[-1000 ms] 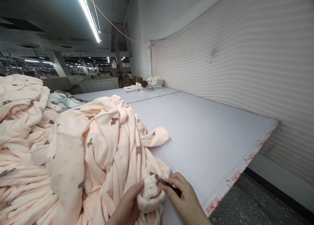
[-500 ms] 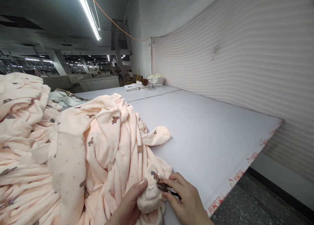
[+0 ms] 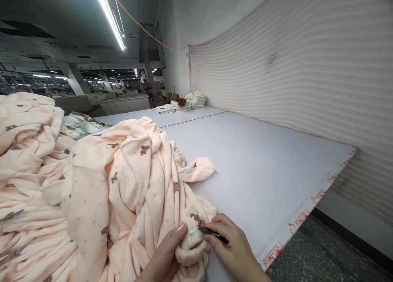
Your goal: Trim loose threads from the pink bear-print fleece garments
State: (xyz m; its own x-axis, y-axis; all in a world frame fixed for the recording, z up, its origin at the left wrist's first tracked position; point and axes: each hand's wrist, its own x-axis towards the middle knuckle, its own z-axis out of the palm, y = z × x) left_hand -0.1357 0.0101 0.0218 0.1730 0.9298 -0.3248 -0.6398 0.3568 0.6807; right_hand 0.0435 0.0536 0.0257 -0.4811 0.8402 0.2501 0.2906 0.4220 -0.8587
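A soft pale-pink garment with small brown animal prints lies bunched over the left and middle of the table. At its near end, my left hand is closed on the gathered elastic cuff, with the thumb on top. My right hand, just to the right of the cuff, grips a pair of small dark thread snips. The tip of the snips points left and meets the cloth by the cuff's edge. My lower fingers are partly hidden by cloth.
More pink garments are heaped at the left. Pale stacks of cloth stand at the far end of the grey-white table. A striped sheet hangs along the right wall. Red-printed tape runs along the table's right edge.
The snips' blades look closer together than before. The cuff opening is turned a little more toward me. Both hands have shifted slightly right in the picture.
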